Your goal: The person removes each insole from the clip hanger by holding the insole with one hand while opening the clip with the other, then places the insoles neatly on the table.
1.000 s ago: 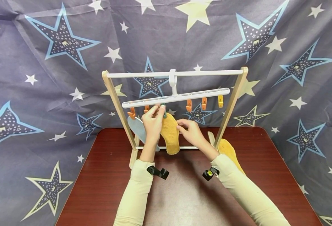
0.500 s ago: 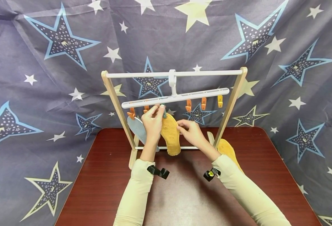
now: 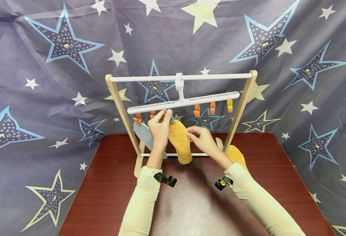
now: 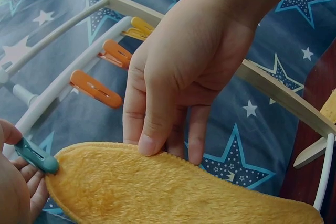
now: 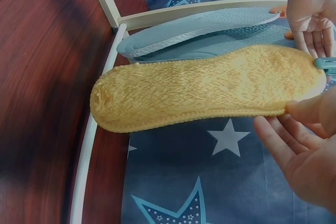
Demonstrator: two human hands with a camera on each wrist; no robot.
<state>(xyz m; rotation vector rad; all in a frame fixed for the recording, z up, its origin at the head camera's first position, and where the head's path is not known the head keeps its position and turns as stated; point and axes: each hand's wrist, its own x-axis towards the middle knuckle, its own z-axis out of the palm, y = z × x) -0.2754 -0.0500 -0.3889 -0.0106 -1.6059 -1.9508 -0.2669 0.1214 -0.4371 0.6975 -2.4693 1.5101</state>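
A fuzzy yellow insole [image 3: 180, 144] hangs toe-up below the white clip hanger [image 3: 158, 106]. My left hand [image 3: 158, 126] pinches a teal clothespin [image 4: 38, 156] between thumb and fingers, its tip at the insole's top edge. With thumb and fingers, my right hand [image 3: 202, 139] pinches the insole's right edge near the top, also plain in the right wrist view. Behind my left hand, light blue insoles [image 5: 194, 32] hang from orange clips [image 3: 137, 118] at the hanger's left end. The hanger tilts down to the left.
The hanger hooks over the top bar [image 3: 220, 76] of a wooden-sided rack on the dark red table [image 3: 102, 196]. Two orange clips and a yellow clip [image 3: 230, 106] dangle at right. Another yellow insole [image 3: 237, 155] lies on the table beyond my right forearm.
My right hand has shifted slightly right with the insole's edge, and the insole's lower end has swung right. The left hand stays at the teal clothespin.
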